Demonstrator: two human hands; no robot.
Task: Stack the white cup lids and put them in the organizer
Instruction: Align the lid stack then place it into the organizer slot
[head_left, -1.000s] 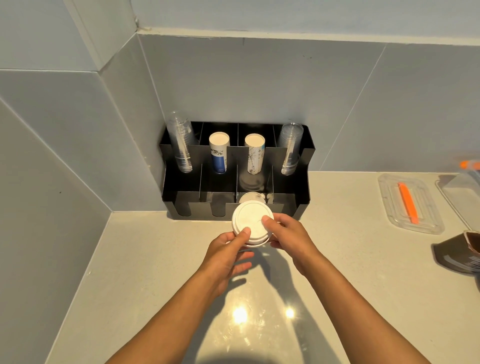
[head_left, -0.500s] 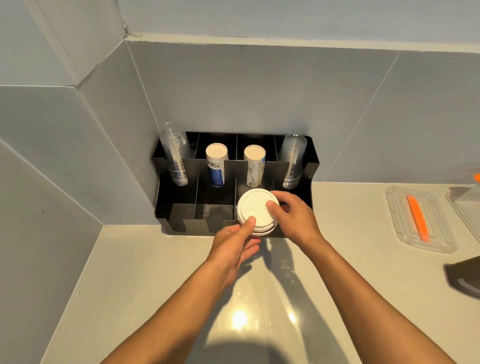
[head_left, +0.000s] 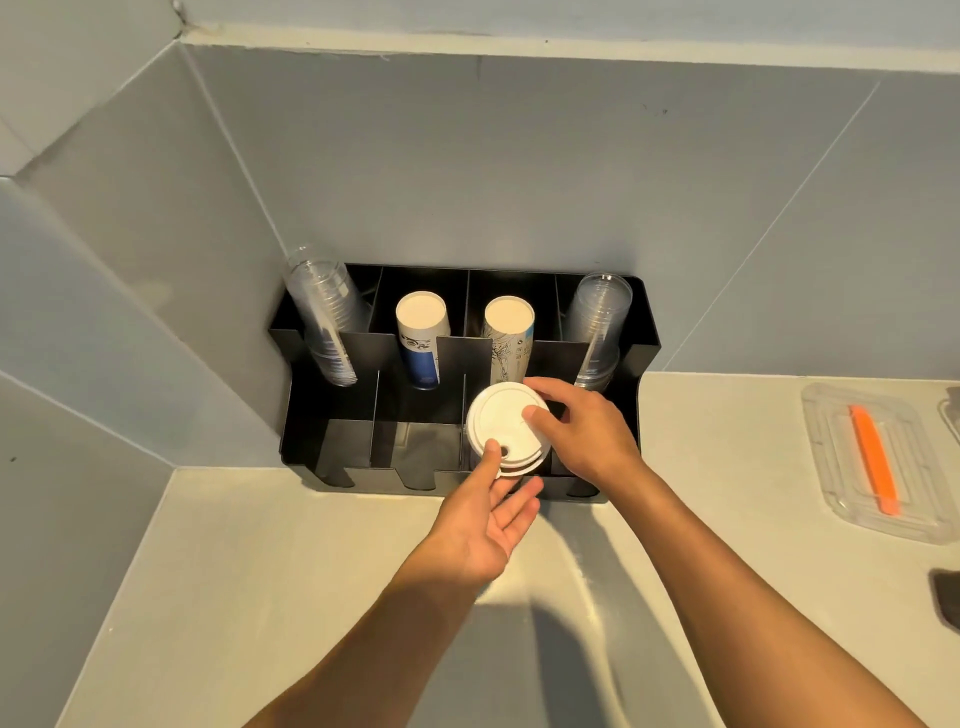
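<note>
A short stack of white cup lids (head_left: 503, 426) sits over the third front compartment of the black organizer (head_left: 332, 452), which stands in the counter corner against the wall. My right hand (head_left: 582, 431) grips the stack's right rim with thumb and fingers. My left hand (head_left: 488, 519) rests its thumb on the stack's near edge; its other fingers are spread open below the organizer's front wall. The bottom of the stack is hidden inside the compartment.
The organizer's back row holds clear plastic cups (head_left: 324, 317) at both ends and two paper cup stacks (head_left: 422, 332) between. A clear tray (head_left: 878, 457) with an orange tool (head_left: 872, 457) lies on the counter (head_left: 260, 597) to the right. A dark object (head_left: 948, 597) shows at the right edge.
Both hands carried the lid stack forward from above the counter to over the organizer's third front slot. My left fingers have spread away from under the stack.
</note>
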